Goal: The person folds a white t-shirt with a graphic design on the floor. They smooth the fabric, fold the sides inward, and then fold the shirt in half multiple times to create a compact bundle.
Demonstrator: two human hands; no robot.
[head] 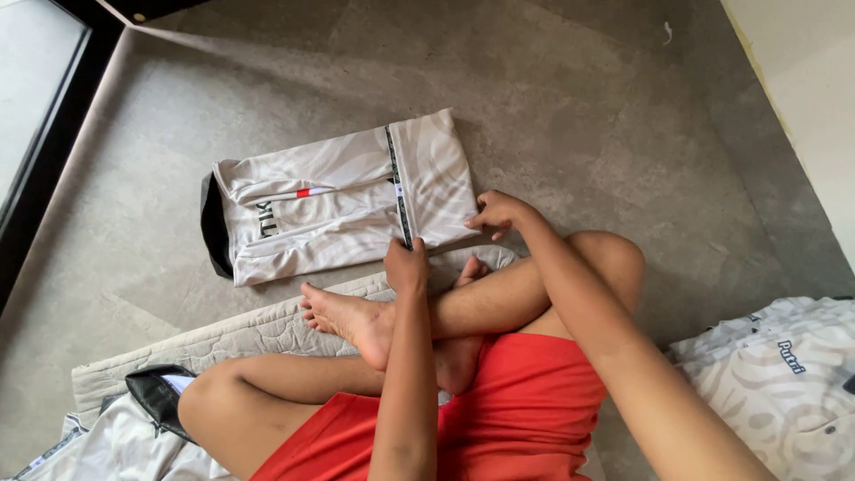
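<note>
Jersey (343, 198), white with faint swirl print and dark collar, was seen folded into a flat rectangle on the grey floor (579, 116), just beyond the quilted mat (249, 334) on which the person was seated cross-legged in red shorts (525, 401).

More of the same patterned white fabric was noted lower right (784, 374); another garment with a dark collar was piled lower left (134, 428). A dark-framed window (36, 116) was seen at far left.

Handling, as judged: thin sports fabric, light, soft, limp, somewhat slippery. No stiffness to be relied on; the fold would likely be lost if lifted by one corner. Best taken at two corners of the near edge, or supported flat from beneath.

Right hand (497, 214) was placed on the jersey's near right corner, fingers curled down, seemingly pinching or pressing the edge; a full clamp could not be confirmed. Left hand (407, 265) was set at the near edge by the dark striped band (398, 183), fingers bent, contact with the fabric likely but grip not discernible. Hands were held near each other, not touching.
</note>
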